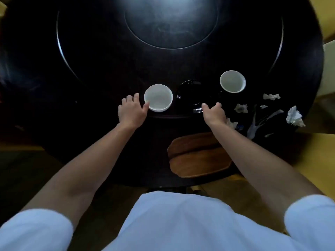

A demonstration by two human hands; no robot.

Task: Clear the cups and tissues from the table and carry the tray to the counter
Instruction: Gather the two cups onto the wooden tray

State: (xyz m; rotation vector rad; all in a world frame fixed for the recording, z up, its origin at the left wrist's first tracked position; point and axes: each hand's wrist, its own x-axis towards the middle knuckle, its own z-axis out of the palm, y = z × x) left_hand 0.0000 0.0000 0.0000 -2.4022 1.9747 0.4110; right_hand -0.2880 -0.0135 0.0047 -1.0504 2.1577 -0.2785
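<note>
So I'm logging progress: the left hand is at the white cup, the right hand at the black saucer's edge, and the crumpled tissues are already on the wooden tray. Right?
Not quite. The head view shows the crumpled white tissues lying on the dark round table, not on the brown wooden tray, which holds nothing. The rest stands: left hand at the white cup, right hand at the glossy black saucer.

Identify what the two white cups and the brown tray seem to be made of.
Near cup and far cup: likely glazed ceramic, with smooth, thick white rims. Tray: apparently wood with a satin finish; it is warm brown with faint grain streaks.
</note>
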